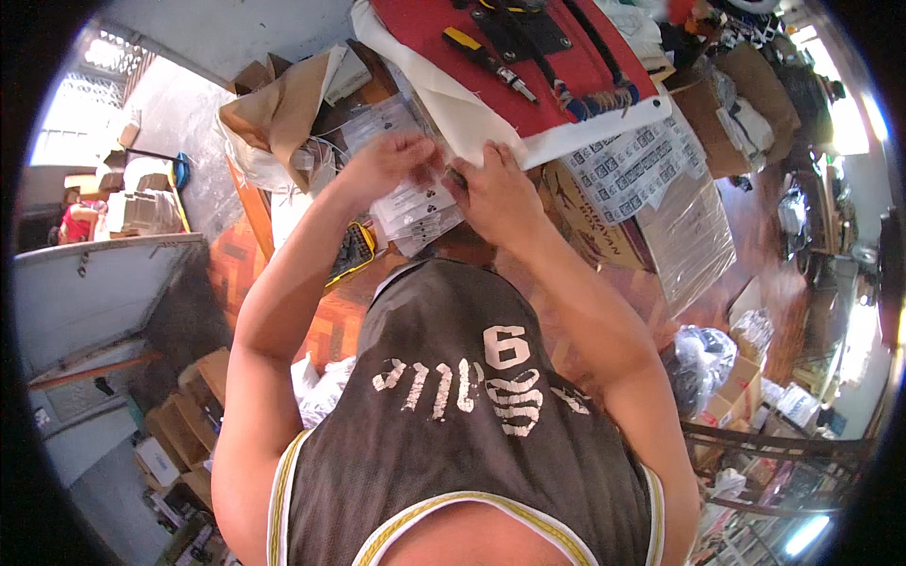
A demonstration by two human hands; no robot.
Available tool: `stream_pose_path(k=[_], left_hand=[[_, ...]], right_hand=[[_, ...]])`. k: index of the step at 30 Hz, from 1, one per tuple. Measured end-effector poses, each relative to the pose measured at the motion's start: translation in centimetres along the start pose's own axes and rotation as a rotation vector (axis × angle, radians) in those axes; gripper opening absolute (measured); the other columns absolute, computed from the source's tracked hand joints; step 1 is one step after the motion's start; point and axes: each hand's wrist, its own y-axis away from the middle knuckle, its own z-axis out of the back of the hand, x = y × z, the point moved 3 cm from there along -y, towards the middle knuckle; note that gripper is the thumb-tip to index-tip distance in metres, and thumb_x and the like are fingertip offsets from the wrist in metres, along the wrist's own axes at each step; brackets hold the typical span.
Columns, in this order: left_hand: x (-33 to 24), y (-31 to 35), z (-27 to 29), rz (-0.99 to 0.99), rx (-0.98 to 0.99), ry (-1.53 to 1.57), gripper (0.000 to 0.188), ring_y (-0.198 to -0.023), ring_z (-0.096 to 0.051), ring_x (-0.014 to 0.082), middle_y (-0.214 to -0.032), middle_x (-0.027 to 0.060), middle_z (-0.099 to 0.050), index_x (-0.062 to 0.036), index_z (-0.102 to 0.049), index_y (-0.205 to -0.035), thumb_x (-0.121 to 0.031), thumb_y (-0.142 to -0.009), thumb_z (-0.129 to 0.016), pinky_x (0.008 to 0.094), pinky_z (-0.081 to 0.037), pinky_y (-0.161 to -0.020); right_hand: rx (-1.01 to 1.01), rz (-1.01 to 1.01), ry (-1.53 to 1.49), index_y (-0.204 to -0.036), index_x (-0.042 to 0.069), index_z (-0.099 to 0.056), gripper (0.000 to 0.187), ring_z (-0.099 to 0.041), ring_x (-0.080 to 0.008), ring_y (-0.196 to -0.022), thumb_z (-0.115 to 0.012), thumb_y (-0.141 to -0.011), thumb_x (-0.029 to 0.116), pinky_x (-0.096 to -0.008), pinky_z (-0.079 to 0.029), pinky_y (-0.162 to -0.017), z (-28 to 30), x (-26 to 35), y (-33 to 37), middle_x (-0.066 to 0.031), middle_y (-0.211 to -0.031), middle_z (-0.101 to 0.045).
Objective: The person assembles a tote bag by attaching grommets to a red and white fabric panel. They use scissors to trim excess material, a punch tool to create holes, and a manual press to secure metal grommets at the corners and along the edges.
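At the near edge of a red panel (604, 57) with cream cloth (434, 80) along its side, both my hands work close together. My right hand (495, 193) is closed on the cloth's near corner, its thumb and fingers pinched; a small dark bit shows by the thumb. Just to its left, my left hand (392, 168) has its fingers curled, and what they hold, if anything, is hidden. Beneath the hands lie clear plastic sleeves (415, 212) with small dark shapes. On the panel rest a yellow-and-black screwdriver (486, 61) and dark straps (590, 42) with frayed ends.
Printed sheets (623, 160) lie on a plastic-wrapped cardboard box (684, 236) to the right. A yellow-and-black case (354, 253) sits below my left forearm. An open brown paper bag (283, 118) stands at the left. Stacked cartons and wrapped goods crowd both sides.
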Motion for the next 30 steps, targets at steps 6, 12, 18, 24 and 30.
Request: stream_pose_path(k=[6,12,18,24,30], left_hand=[[-0.5,-6.9,-1.2,-0.73,0.044,-1.066,0.025,-0.114,-0.064,0.0273,-0.119,0.0072,-0.07,-0.009,-0.071,-0.115,-0.009,-0.091,-0.065,0.0392,-0.049,-0.098],[-1.1,-10.2,-3.0,-0.89,0.33,-1.228,0.033,-0.124,-0.058,0.0291,-0.129,0.0058,-0.066,-0.0127,-0.071,-0.118,-0.012,-0.085,-0.072,0.0437,-0.043,-0.107],[-2.7,-13.8,-3.4,-0.92,0.649,-1.224,0.06,-0.127,-0.056,0.0308,-0.143,0.0107,-0.056,-0.0157,-0.059,-0.139,-0.015,-0.081,-0.076,0.0453,-0.046,-0.106],[-2.6,-16.1,-5.3,-0.679,0.758,-1.221,0.067,-0.124,-0.058,0.0341,-0.136,0.0148,-0.06,-0.0124,-0.057,-0.138,-0.009,-0.075,-0.08,0.046,-0.047,-0.102],[-5.3,-15.0,-6.1,-0.989,0.738,-1.462,0.02,-0.11,-0.062,0.0319,-0.108,0.0083,-0.07,-0.0083,-0.074,-0.092,-0.018,-0.076,-0.081,0.048,-0.046,-0.089]], right_hand=[[-0.158,-0.028,-0.422,-0.111,0.004,-0.068,0.031,-0.064,-0.0412,-0.108,-0.054,-0.103,0.03,-0.0445,-0.05,-0.095,0.8,-2.4,0.3,-0.0226,-0.111,-0.07],[-0.445,-0.605,-0.502,-0.105,0.002,-0.067,0.026,-0.069,-0.0342,-0.1,-0.055,-0.102,0.026,-0.0417,-0.051,-0.089,5.6,-4.9,8.1,-0.0169,-0.101,-0.072],[-0.107,-1.019,-0.666,-0.1,0.001,-0.064,0.029,-0.068,-0.0231,-0.079,-0.056,-0.103,0.029,-0.037,-0.052,-0.077,-1.8,2.0,12.8,-0.0084,-0.084,-0.069],[-0.304,-1.334,-1.116,-0.1,0.001,-0.064,0.043,-0.067,-0.0265,-0.072,-0.053,-0.104,0.042,-0.0385,-0.052,-0.073,-10.6,9.2,9.3,-0.0121,-0.082,-0.068],[-0.152,-1.348,-1.18,-0.095,0.001,-0.06,0.044,-0.064,-0.016,-0.062,-0.052,-0.106,0.043,-0.0307,-0.049,-0.054,-10.7,11.1,7.4,-0.005,-0.074,-0.061]])
